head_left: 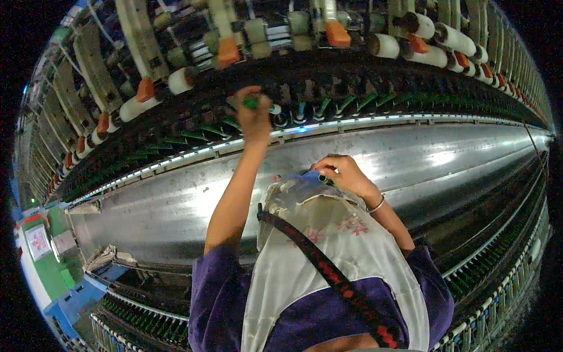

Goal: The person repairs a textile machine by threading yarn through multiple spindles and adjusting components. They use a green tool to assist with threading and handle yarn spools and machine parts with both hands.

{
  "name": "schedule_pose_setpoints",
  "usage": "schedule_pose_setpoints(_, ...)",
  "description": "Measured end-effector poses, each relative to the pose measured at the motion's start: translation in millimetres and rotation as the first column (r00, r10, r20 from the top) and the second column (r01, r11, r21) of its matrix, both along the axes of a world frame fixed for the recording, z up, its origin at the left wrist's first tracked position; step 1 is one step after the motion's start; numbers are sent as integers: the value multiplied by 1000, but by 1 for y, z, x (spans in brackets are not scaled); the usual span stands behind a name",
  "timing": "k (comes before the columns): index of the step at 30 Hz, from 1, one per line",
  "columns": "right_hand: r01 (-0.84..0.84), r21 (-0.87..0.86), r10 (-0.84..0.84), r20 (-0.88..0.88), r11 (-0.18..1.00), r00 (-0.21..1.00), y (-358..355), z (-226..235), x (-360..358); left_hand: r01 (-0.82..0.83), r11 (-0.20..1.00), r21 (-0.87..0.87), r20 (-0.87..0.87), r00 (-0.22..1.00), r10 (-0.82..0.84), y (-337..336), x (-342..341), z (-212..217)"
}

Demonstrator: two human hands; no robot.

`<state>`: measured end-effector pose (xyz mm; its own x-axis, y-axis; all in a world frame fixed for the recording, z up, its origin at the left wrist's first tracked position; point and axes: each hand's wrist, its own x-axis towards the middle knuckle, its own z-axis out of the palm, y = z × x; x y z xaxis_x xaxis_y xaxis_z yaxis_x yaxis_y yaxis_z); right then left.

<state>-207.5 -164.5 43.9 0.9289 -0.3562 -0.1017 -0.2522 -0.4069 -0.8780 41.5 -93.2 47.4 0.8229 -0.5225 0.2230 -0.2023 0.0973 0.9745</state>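
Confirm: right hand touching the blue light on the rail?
Apart. The head view shows metal panel between the right hand and the blue light.

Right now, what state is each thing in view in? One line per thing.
Left hand: raised, blurred, curled around a green piece
Right hand: fingers bent by a green-rimmed tube end
Pale apron: worn
Patterned strap: slung diagonally
Bracelet: around right wrist
Green bobbins: lined up
Blue light: lit

A textile mill, by its spinning machinery — green bobbins [347,104] in a long line, white rolls [456,41] and orange tips [338,34] repeating above, another bobbin row [481,261] behind.
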Motion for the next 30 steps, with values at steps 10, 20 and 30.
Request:
schedule_pose_setpoints(10,309,54,-311,309,949,899,75,54,63,-298,850,-435,-814,533,-230,147,35,68)
schedule_pose_setpoints(20,165,598,-377,248,784,892,76,59,108,36,720,-693,-551,617,-561,163,25,78)
schedule_pose_setpoints(30,49,388,-226,424,920,877,55,29,83,-123,901,-415,-825,468,-316,153,24,55)
